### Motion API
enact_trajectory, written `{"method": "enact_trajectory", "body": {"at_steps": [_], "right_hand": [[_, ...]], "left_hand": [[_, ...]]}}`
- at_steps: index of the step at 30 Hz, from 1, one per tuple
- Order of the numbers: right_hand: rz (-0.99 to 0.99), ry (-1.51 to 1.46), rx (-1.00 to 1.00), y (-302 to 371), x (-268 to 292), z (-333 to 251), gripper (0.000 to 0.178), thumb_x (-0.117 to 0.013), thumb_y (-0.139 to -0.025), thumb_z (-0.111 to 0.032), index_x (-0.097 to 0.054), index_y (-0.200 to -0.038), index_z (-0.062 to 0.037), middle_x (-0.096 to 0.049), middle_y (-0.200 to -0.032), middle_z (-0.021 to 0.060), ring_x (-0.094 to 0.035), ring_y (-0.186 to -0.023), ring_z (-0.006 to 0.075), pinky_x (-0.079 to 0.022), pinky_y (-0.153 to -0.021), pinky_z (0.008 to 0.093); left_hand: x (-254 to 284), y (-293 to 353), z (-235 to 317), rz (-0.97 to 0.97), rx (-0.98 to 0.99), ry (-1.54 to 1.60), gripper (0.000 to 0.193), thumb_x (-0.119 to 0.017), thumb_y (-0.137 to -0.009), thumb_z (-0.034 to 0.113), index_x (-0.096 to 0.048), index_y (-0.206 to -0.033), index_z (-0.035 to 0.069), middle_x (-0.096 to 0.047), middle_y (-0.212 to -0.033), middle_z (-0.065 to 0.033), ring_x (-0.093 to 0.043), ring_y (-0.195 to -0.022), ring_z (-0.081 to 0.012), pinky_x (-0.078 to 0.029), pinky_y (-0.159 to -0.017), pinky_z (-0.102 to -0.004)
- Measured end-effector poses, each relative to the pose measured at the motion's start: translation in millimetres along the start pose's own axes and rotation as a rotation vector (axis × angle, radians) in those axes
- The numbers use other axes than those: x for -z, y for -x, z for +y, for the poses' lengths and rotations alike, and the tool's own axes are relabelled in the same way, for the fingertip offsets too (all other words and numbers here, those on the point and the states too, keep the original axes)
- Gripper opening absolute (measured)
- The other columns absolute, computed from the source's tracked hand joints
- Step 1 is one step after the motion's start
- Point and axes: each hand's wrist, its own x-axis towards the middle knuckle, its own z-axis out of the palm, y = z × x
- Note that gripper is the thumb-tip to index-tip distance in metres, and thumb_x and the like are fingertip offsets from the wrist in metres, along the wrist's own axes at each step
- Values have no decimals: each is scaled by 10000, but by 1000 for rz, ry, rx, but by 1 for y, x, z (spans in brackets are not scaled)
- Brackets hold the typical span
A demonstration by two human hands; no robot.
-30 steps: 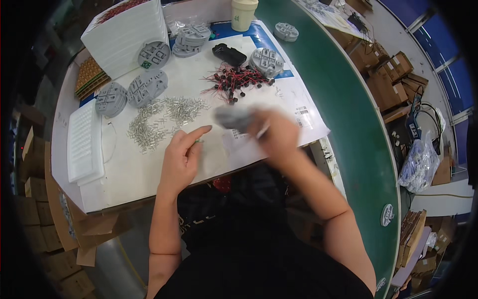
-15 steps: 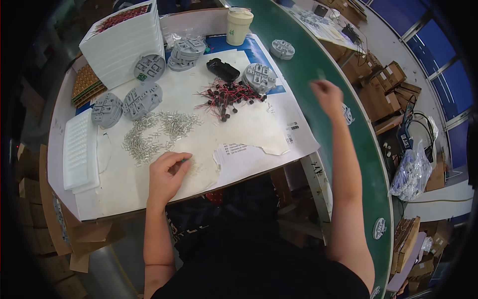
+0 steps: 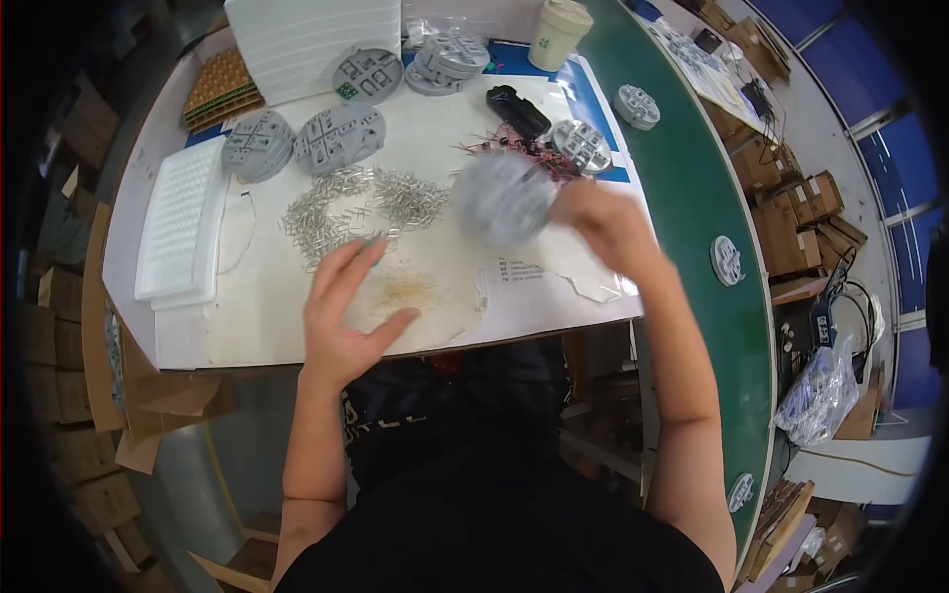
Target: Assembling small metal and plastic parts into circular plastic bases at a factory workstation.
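Observation:
My right hand (image 3: 610,227) grips the edge of a round grey plastic housing (image 3: 502,198), blurred by motion, over the right half of the table. My left hand (image 3: 344,321) is open, thumb and fingers apart, above the paper by the table's front edge. Just beyond its fingertips lies a heap of small silvery metal pins (image 3: 336,208). Partly hidden behind the held housing are small black round parts with red wires (image 3: 514,146). Another grey housing (image 3: 581,146) lies beside them, and a black elongated case (image 3: 518,112) sits behind.
Grey housings (image 3: 341,138) lie in stacks at the table's back left. White trays (image 3: 183,222) stand at the left edge, near a white foam stack (image 3: 316,49). A lidded cup (image 3: 560,35) is at the back. Along the right runs a green conveyor belt (image 3: 682,188) carrying grey housings (image 3: 727,259).
My right hand has come left from over the belt to the table and now holds a grey housing. My left hand's fingers have spread apart. The view has shifted.

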Motion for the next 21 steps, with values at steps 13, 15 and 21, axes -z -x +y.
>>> {"method": "enact_trajectory", "body": {"at_steps": [13, 15, 21], "right_hand": [[-542, 158, -206, -73, -52, 12, 212, -812, -856, -248, -757, -1014, -117, -662, -1078, 64, -699, -990, 307, -553, -805, 449], [-572, 162, -218, -78, -54, 16, 210, -812, -857, -251, -755, -1006, -114, -664, -1075, 66, -697, -995, 310, -554, -809, 452], [-402, 244, -349, -62, -55, -4, 167, -804, -885, -175, -706, -962, -64, -688, -944, 62, -700, -874, 257, -543, -760, 397]], "left_hand": [[-31, -8, 0, -339, 5, -78, 979, -987, -620, 360, -602, -1478, 86, -598, -1386, -141, -593, -1228, -342, -512, -1043, -450], [-34, -5, -2, -320, -2, -84, 981, -986, -615, 381, -608, -1470, 86, -598, -1388, -140, -595, -1211, -342, -509, -1043, -451], [-38, -2, -4, -310, -27, -129, 972, -978, -622, 409, -613, -1462, 82, -599, -1378, -137, -591, -1197, -343, -500, -1048, -448]]}}
